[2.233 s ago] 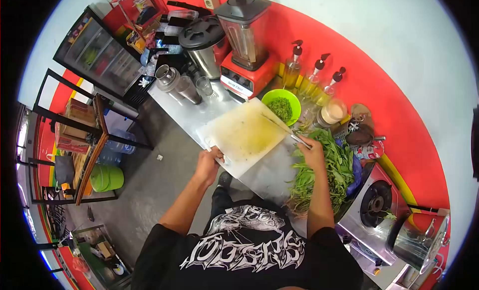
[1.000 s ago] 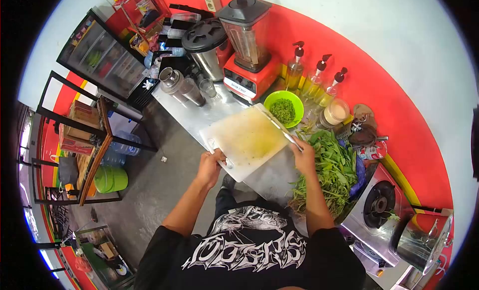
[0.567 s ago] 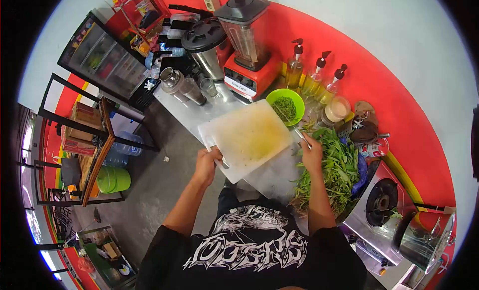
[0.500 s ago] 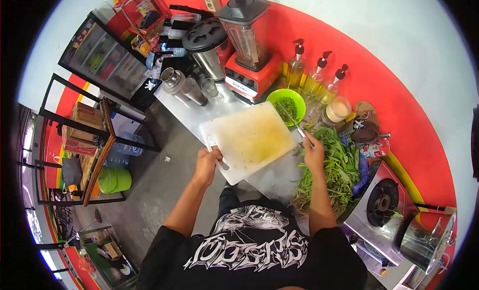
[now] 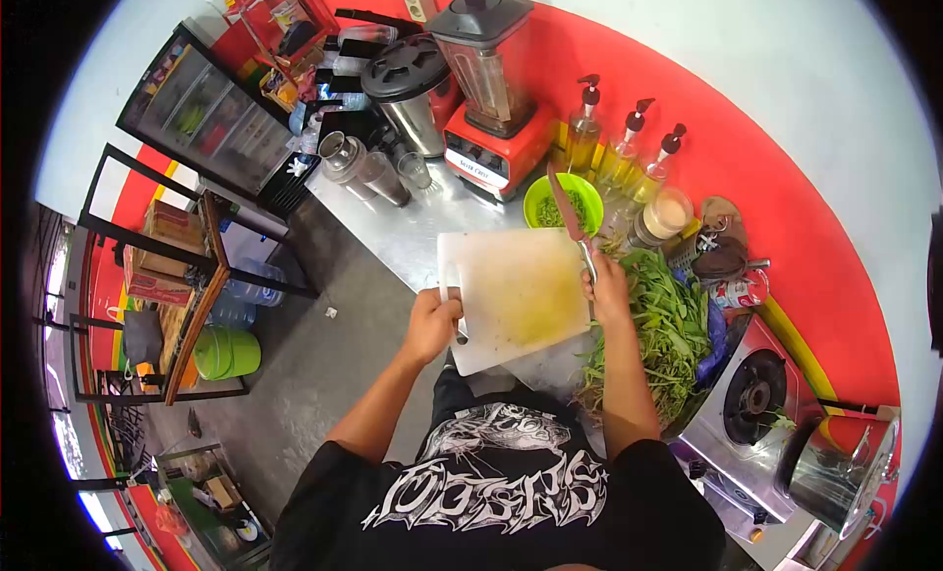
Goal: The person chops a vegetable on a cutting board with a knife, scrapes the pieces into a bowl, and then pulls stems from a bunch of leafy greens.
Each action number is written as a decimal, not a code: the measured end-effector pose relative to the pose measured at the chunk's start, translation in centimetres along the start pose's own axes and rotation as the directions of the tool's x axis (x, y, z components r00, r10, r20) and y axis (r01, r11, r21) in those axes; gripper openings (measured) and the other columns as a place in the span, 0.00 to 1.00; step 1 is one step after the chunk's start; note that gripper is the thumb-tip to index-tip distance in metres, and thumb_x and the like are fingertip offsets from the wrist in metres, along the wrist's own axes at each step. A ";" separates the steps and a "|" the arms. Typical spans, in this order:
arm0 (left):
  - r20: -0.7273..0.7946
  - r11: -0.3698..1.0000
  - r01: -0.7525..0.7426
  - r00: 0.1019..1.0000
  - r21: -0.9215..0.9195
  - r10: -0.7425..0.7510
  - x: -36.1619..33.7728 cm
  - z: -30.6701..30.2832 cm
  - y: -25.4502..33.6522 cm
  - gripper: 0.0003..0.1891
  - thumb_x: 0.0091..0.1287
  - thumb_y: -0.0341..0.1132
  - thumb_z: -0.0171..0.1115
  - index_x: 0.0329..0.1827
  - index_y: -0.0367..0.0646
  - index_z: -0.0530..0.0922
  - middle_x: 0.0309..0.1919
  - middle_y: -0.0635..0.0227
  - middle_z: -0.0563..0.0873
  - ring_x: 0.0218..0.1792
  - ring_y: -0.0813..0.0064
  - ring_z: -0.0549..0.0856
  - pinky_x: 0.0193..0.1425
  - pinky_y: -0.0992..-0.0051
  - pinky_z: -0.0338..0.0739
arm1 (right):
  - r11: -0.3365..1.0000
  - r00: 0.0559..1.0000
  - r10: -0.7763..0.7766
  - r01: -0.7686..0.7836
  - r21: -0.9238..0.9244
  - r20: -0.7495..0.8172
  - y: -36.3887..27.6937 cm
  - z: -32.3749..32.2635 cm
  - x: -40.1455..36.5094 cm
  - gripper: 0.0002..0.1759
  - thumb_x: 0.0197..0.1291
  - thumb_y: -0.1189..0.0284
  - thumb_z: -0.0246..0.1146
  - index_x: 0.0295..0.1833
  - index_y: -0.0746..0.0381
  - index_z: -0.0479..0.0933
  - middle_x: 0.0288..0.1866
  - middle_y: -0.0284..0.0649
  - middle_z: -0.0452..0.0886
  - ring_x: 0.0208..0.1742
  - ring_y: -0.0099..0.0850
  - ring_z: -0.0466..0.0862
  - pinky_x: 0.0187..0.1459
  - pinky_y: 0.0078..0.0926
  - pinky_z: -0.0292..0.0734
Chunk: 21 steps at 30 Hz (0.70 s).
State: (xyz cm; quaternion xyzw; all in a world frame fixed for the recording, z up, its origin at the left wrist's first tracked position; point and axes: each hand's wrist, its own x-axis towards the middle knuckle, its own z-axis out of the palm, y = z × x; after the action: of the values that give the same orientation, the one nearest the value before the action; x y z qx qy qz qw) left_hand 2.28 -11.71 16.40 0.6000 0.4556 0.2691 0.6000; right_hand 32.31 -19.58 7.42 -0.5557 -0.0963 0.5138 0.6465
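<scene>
My left hand (image 5: 433, 325) is closed around the handle side of a white cutting board (image 5: 491, 296), which has a yellow-green stain. In my right hand (image 5: 610, 288) is a knife (image 5: 568, 209), its blade pointing up and away from me, across the near side of a green bowl (image 5: 592, 203). Chopped greens (image 5: 550, 213) lie in the bowl, partly hidden by the blade. The board's far edge is close to the bowl. Just right of my right hand is a heap of leafy greens (image 5: 663, 315).
A red blender (image 5: 491, 148) stands on the metal counter (image 5: 393, 239) behind the bowl. Pump bottles (image 5: 616, 158) and a jar (image 5: 666, 215) line the red wall. To the right are a gas stove (image 5: 732, 414) and a pot (image 5: 840, 473). A metal shaker (image 5: 344, 158) stands at the left.
The cutting board has moved right and toward me, turning to lie squarer. The knife has lifted out of the bowl, its blade now upright. Both hands still hold their things.
</scene>
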 end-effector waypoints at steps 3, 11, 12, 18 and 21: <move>0.007 0.999 0.015 1.000 0.036 -0.016 0.1 0.6 -0.1 0.10 0.58 0.27 0.51 0.22 0.34 0.78 0.15 0.72 0.75 0.17 0.81 0.72 0.23 0.73 0.65 | 0.995 1.000 0.001 -0.004 -0.104 -0.026 0.2 0.2 0.1 0.16 0.77 0.59 0.58 0.46 0.62 0.78 0.22 0.28 0.72 0.19 0.16 0.66 0.20 0.17 0.57; -0.022 0.988 -0.049 0.999 -0.147 0.046 2.2 1.6 -1.6 0.09 0.56 0.27 0.52 0.23 0.34 0.79 0.15 0.74 0.74 0.18 0.83 0.69 0.24 0.75 0.62 | 0.972 0.998 0.034 -0.046 -0.232 -0.053 -0.2 -3.0 -1.9 0.16 0.75 0.60 0.61 0.47 0.63 0.83 0.20 0.26 0.71 0.16 0.15 0.64 0.17 0.18 0.53; -0.029 0.997 -0.019 0.999 -0.077 0.017 2.1 1.6 -0.7 0.09 0.55 0.27 0.52 0.22 0.35 0.79 0.15 0.75 0.73 0.19 0.83 0.67 0.24 0.75 0.60 | 0.968 0.997 0.036 -0.050 -0.244 -0.063 -0.5 -3.1 -2.5 0.16 0.75 0.60 0.60 0.45 0.62 0.83 0.19 0.25 0.71 0.14 0.15 0.62 0.17 0.19 0.52; -0.040 1.000 -0.012 0.999 -0.023 0.011 2.5 1.2 -0.1 0.09 0.55 0.28 0.53 0.22 0.35 0.79 0.15 0.74 0.73 0.19 0.83 0.68 0.24 0.74 0.61 | 0.944 0.994 0.084 -0.100 -0.314 -0.064 -0.4 -6.0 -5.2 0.19 0.76 0.57 0.60 0.46 0.63 0.83 0.20 0.27 0.72 0.17 0.17 0.63 0.20 0.20 0.54; -0.045 0.998 -0.030 0.998 0.057 0.033 2.6 1.0 0.7 0.09 0.56 0.28 0.52 0.24 0.33 0.80 0.16 0.72 0.76 0.20 0.81 0.71 0.26 0.72 0.64 | 0.925 0.992 0.029 -0.073 -0.373 -0.121 0.3 -7.0 -6.0 0.18 0.76 0.60 0.59 0.49 0.65 0.83 0.21 0.27 0.71 0.19 0.18 0.63 0.22 0.23 0.56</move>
State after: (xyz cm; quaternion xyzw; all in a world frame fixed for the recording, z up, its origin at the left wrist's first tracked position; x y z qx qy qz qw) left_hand 4.47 -9.85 16.34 0.6175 0.4672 0.2792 0.5678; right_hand 34.26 -28.57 7.27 -0.6998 -0.1419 0.4702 0.5187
